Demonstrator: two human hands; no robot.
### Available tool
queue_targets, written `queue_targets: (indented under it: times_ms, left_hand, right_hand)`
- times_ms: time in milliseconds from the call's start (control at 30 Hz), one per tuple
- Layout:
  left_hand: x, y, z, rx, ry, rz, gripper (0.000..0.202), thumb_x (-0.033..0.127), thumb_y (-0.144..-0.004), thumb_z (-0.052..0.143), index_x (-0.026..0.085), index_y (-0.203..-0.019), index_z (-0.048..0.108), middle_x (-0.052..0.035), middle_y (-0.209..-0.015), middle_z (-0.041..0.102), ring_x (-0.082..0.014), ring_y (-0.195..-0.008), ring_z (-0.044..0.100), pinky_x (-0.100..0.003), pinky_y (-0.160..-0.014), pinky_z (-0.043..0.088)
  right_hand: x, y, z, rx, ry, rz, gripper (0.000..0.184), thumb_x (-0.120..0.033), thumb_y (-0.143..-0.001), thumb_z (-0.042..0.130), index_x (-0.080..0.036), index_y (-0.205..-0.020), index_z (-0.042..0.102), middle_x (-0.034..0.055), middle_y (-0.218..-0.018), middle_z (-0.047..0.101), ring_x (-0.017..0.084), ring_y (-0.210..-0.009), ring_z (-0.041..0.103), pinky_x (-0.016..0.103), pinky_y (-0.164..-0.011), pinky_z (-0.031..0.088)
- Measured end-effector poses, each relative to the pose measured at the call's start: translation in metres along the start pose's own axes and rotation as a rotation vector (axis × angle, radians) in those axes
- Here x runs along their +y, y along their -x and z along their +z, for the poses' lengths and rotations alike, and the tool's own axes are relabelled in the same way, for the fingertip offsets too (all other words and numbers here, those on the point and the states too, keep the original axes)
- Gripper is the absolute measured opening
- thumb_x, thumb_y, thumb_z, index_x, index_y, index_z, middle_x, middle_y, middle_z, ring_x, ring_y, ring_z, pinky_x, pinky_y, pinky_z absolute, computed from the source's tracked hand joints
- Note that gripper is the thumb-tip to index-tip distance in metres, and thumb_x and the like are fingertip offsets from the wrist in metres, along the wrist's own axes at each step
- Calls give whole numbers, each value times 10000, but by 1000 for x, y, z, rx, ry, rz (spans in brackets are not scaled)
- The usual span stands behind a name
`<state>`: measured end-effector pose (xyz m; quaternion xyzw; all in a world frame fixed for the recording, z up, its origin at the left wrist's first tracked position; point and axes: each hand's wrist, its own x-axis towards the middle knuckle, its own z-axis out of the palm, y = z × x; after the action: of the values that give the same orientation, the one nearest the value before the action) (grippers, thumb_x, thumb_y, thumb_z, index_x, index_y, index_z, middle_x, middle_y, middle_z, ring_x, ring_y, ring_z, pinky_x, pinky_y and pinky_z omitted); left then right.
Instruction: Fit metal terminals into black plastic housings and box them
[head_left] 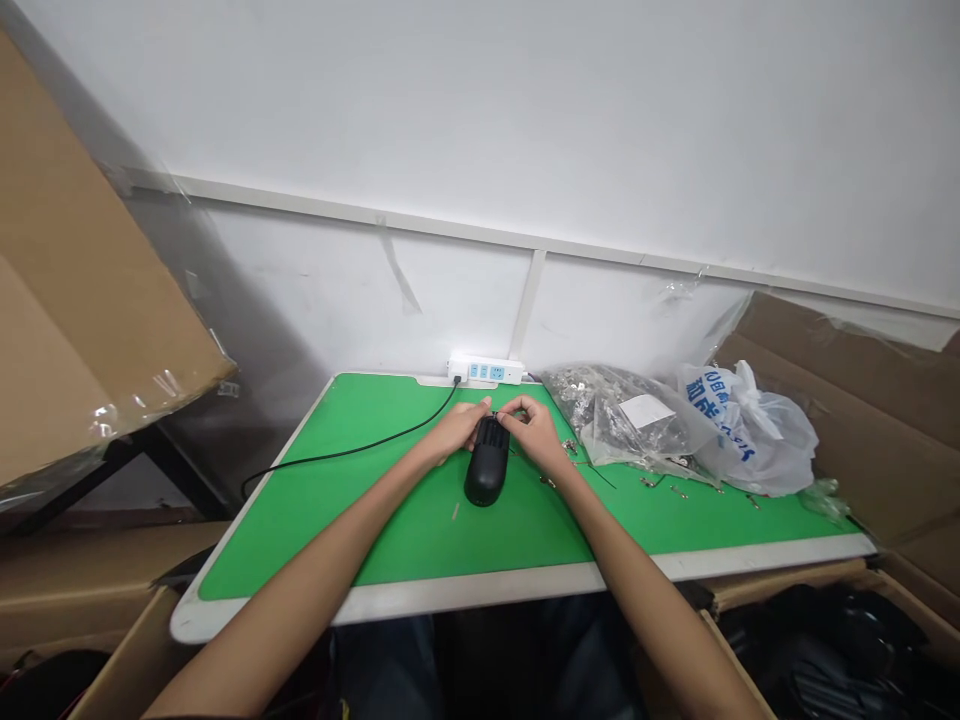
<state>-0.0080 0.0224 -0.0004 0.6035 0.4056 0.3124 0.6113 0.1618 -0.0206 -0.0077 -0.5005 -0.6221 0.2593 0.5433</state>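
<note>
A black, rounded plastic housing (487, 470) with slots toward its far end lies on the green tabletop, its smooth end facing me. My left hand (456, 432) is closed around the left side of the slotted end, thumb along the top. From the right, my right hand (534, 432) pinches at the same far end with thumb and index finger. What sits between those fingertips is too small and hidden to make out. Small metal pieces (570, 447) are scattered just right of my right hand.
A white power strip (486, 370) with a black cable (360, 452) plugged in stands against the wall. On the right are a clear bag of metal parts (622, 405) and a white plastic bag (772, 440). Cardboard boxes (82, 280) flank the table; one box holds black parts (825, 650).
</note>
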Motion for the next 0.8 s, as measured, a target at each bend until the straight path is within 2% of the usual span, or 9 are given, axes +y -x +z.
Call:
queue_targets:
  times_ms: [167, 467, 633, 800]
  left_hand:
    - [-1, 0, 0, -2, -13, 11, 619, 789, -838, 559, 177, -745, 585, 18, -591, 518, -110, -496, 475, -231, -490, 365]
    - [-7, -5, 1, 2, -47, 65, 539, 703, -742, 716, 194, -674, 550, 43, -535, 449, -104, -471, 412, -239, -472, 320]
    - [-7, -6, 0, 16, -68, 75, 530, 695, -735, 705, 192, -674, 547, 45, -521, 444, -102, -458, 407, -242, -465, 300]
    - [-5, -4, 2, 33, -54, 72, 553, 717, -705, 716, 191, -689, 546, 52, -529, 440, -96, -462, 400, -239, -464, 307]
  right_hand:
    - [4, -2, -1, -16, 23, -10, 203, -415, -755, 675, -218, -805, 662, 41, -894, 722, 197, -771, 634, 324, -716, 515]
    - [13, -2, 2, -16, 177, -93, 113, -340, -802, 672, -230, -778, 658, 36, -865, 693, 218, -845, 646, 333, -738, 506]
    - [13, -4, 0, -48, 158, -103, 139, -358, -826, 666, -225, -836, 707, 45, -907, 711, 212, -858, 647, 327, -747, 514]
    - [12, -6, -6, 23, 102, -71, 212, -406, -865, 605, -220, -875, 707, 59, -962, 720, 227, -907, 652, 333, -771, 513]
